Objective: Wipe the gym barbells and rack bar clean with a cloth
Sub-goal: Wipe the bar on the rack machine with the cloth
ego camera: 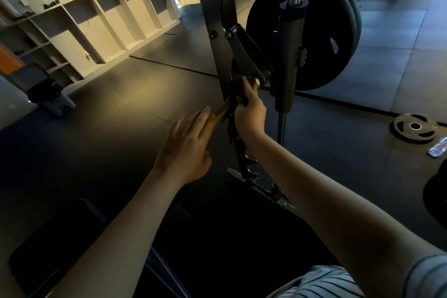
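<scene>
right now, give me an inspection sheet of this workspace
surface: dark rubber floor, seams visible
job's things: bar on the rack; dark cloth wrapped on it near the rack end
clutter: small weight plate flat on the floor, right
hands: right hand grips the cloth on the bar; left hand rests on the bar, fingers straight
cables: nothing seen
surroundings: large plates loaded behind the rack; open shelf unit at left
</scene>
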